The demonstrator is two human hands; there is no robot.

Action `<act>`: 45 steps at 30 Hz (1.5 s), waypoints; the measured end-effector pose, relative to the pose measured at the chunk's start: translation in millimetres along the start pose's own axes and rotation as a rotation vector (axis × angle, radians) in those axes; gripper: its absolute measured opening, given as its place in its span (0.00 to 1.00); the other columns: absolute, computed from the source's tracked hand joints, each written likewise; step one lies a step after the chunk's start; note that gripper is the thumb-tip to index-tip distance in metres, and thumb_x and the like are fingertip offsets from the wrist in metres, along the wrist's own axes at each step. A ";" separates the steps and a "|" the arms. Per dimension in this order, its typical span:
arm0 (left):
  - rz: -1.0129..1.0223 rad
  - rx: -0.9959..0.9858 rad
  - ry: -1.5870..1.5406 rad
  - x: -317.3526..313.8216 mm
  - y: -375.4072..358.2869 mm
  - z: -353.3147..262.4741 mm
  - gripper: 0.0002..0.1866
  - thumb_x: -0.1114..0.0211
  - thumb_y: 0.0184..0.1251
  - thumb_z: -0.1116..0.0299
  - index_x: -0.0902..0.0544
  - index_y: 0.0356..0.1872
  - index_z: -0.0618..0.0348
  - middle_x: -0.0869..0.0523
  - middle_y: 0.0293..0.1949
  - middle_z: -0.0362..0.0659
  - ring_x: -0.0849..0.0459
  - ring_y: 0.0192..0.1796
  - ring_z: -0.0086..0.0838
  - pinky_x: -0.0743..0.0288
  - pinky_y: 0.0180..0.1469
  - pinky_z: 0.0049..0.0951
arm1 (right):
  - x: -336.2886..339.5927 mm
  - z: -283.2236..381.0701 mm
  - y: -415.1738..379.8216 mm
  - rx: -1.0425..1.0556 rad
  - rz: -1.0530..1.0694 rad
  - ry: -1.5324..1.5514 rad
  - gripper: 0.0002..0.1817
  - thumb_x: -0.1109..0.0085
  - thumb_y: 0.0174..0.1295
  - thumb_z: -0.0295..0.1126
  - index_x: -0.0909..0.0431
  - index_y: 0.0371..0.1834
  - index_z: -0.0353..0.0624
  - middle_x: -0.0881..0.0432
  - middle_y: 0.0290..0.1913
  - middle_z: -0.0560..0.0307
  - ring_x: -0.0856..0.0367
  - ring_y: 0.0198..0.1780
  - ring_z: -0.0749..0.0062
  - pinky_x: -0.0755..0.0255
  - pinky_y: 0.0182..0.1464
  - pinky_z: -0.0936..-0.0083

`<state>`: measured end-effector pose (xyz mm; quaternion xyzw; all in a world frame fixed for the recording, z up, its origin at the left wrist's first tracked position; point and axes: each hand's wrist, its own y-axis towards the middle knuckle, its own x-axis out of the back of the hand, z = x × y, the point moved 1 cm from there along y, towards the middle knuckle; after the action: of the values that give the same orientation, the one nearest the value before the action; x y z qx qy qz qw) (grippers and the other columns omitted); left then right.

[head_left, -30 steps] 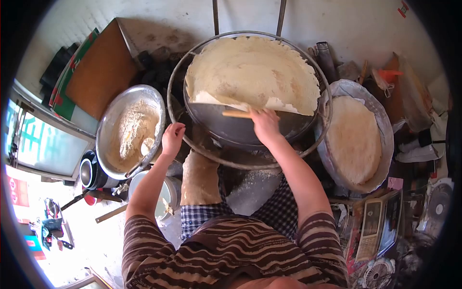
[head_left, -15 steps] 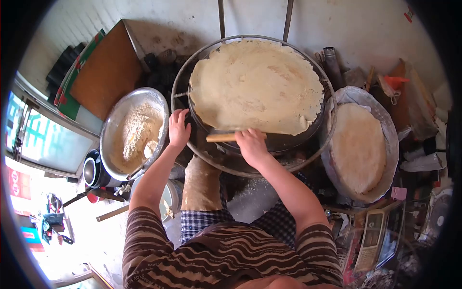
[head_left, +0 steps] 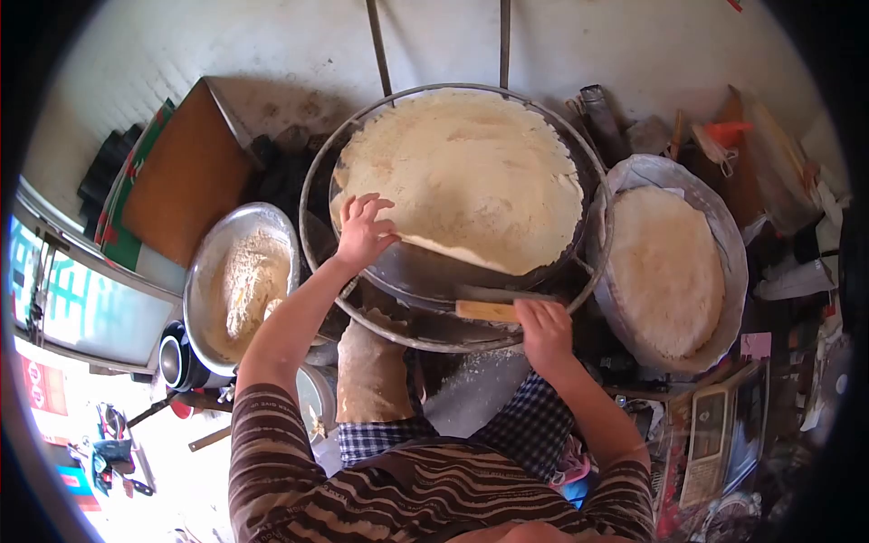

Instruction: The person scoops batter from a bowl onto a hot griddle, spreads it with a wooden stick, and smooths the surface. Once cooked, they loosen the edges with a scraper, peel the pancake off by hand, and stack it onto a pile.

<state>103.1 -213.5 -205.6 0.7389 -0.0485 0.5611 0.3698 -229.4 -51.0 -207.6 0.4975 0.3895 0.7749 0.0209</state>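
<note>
A large thin round flatbread [head_left: 462,172] covers most of a dark round griddle [head_left: 425,281]. Its near edge looks slightly raised off the metal, leaving a dark strip bare in front. My left hand [head_left: 365,233] is at the bread's left near edge, fingers apart and thumb close to the rim of the bread; whether it touches is hard to tell. In my right hand [head_left: 545,333] is a scraper [head_left: 487,311] with a wooden grip, held over the griddle's near right side. Its blade is a grey blur.
A metal ring frame [head_left: 312,195] surrounds the griddle. To the left stands a metal basin [head_left: 201,299] of flour or dough. On the right, a lined basin [head_left: 738,271] holds a pale flat round [head_left: 665,271]. A brown board [head_left: 186,172] leans at the back left.
My left hand has moved from the ring frame to the bread's left edge. The scraper has gone right and away from the bread in my right hand. The view has shifted slightly.
</note>
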 end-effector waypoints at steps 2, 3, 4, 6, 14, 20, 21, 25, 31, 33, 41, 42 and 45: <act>-0.012 -0.002 0.002 -3.0 19.3 -4.2 0.08 0.27 0.43 0.62 0.17 0.24 0.46 0.23 0.48 0.33 0.32 0.61 0.35 0.48 0.65 0.53 | 22.0 -8.6 -18.7 -0.046 -0.003 -0.046 0.18 0.44 0.46 0.23 0.24 0.44 0.35 0.19 0.39 0.51 0.21 0.42 0.59 0.29 0.45 0.64; -0.019 -0.003 0.002 -4.6 30.4 -6.7 0.08 0.28 0.44 0.61 0.17 0.24 0.46 0.22 0.46 0.33 0.31 0.60 0.34 0.48 0.65 0.53 | 30.2 -13.1 -25.5 -0.069 -0.005 -0.070 0.18 0.44 0.46 0.23 0.23 0.44 0.34 0.19 0.39 0.51 0.21 0.42 0.58 0.29 0.45 0.64; -0.032 0.026 -0.011 -1.2 43.1 -13.1 0.08 0.30 0.48 0.59 0.18 0.25 0.48 0.20 0.37 0.34 0.27 0.54 0.33 0.47 0.64 0.52 | 36.4 -17.6 -31.3 -0.094 -0.002 -0.080 0.18 0.44 0.46 0.23 0.24 0.44 0.34 0.19 0.39 0.50 0.21 0.43 0.58 0.29 0.45 0.64; -0.001 0.047 0.031 -6.3 68.3 -6.9 0.08 0.31 0.50 0.58 0.18 0.25 0.48 0.20 0.32 0.36 0.25 0.50 0.34 0.46 0.64 0.51 | 44.9 -25.1 -40.4 -0.143 0.005 -0.097 0.18 0.45 0.46 0.22 0.24 0.45 0.34 0.19 0.40 0.50 0.21 0.43 0.57 0.29 0.46 0.64; -0.065 0.160 0.088 21.3 130.9 -12.2 0.12 0.34 0.54 0.57 0.20 0.24 0.54 0.19 0.27 0.41 0.22 0.43 0.36 0.44 0.61 0.45 | 42.7 -32.7 -42.0 -0.176 -0.032 -0.047 0.18 0.47 0.47 0.21 0.24 0.45 0.34 0.20 0.41 0.49 0.21 0.43 0.56 0.30 0.47 0.63; 0.015 0.269 0.204 49.7 171.5 -13.7 0.20 0.35 0.56 0.52 0.17 0.41 0.57 0.15 0.41 0.46 0.22 0.51 0.37 0.47 0.64 0.43 | 32.3 -30.8 -34.0 -0.176 -0.060 -0.022 0.18 0.46 0.46 0.21 0.24 0.45 0.35 0.19 0.41 0.49 0.21 0.43 0.57 0.30 0.46 0.63; -0.004 0.271 0.203 50.1 177.9 -10.9 0.20 0.35 0.56 0.53 0.17 0.41 0.57 0.15 0.41 0.46 0.22 0.51 0.37 0.48 0.65 0.43 | 31.5 -31.2 -32.8 -0.174 -0.066 -0.021 0.18 0.46 0.46 0.21 0.24 0.45 0.35 0.19 0.41 0.49 0.21 0.43 0.57 0.30 0.46 0.63; 0.021 0.293 0.258 64.4 203.7 -9.7 0.19 0.36 0.58 0.53 0.17 0.42 0.55 0.15 0.41 0.44 0.21 0.50 0.35 0.48 0.65 0.44 | 23.1 -35.5 -33.9 -0.164 -0.067 -0.020 0.19 0.45 0.46 0.21 0.24 0.45 0.35 0.20 0.41 0.49 0.21 0.43 0.56 0.31 0.46 0.63; -0.078 0.229 0.313 84.3 233.4 4.4 0.17 0.40 0.60 0.50 0.18 0.36 0.54 0.15 0.39 0.43 0.20 0.45 0.38 0.46 0.63 0.46 | 19.7 -35.0 -26.1 -0.171 -0.031 -0.035 0.19 0.46 0.47 0.22 0.25 0.47 0.35 0.20 0.42 0.49 0.21 0.44 0.57 0.31 0.47 0.63; -0.149 0.196 0.342 93.4 240.8 12.7 0.18 0.41 0.61 0.50 0.18 0.36 0.54 0.15 0.37 0.43 0.20 0.44 0.39 0.46 0.62 0.45 | 15.2 -37.6 -24.7 -0.161 -0.046 -0.040 0.19 0.46 0.48 0.23 0.26 0.47 0.35 0.20 0.42 0.49 0.21 0.44 0.58 0.31 0.47 0.63; -0.354 0.025 0.448 146.3 238.3 -15.8 0.14 0.40 0.63 0.56 0.20 0.33 0.57 0.17 0.34 0.42 0.20 0.41 0.38 0.44 0.62 0.43 | 17.8 -37.6 -21.9 -0.168 -0.053 -0.045 0.19 0.46 0.48 0.22 0.25 0.47 0.35 0.20 0.43 0.50 0.21 0.46 0.59 0.31 0.48 0.63; -0.378 -0.027 0.454 150.8 230.1 -26.8 0.12 0.39 0.63 0.58 0.20 0.32 0.57 0.18 0.33 0.42 0.21 0.41 0.37 0.43 0.62 0.43 | 19.9 -36.6 -22.3 -0.170 -0.051 -0.047 0.19 0.46 0.48 0.22 0.26 0.47 0.35 0.20 0.43 0.50 0.21 0.46 0.59 0.31 0.48 0.63; -0.463 -0.233 0.469 155.1 195.5 -70.6 0.05 0.37 0.59 0.68 0.21 0.29 0.56 0.20 0.30 0.41 0.22 0.38 0.35 0.40 0.59 0.43 | 24.9 -32.3 -26.4 -0.174 -0.064 -0.066 0.19 0.46 0.48 0.22 0.25 0.47 0.35 0.20 0.43 0.51 0.21 0.45 0.59 0.31 0.48 0.63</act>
<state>8.6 -258.9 31.6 0.5339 0.1428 0.6077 0.5703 -276.7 -41.0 -211.8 0.5062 0.3354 0.7880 0.1016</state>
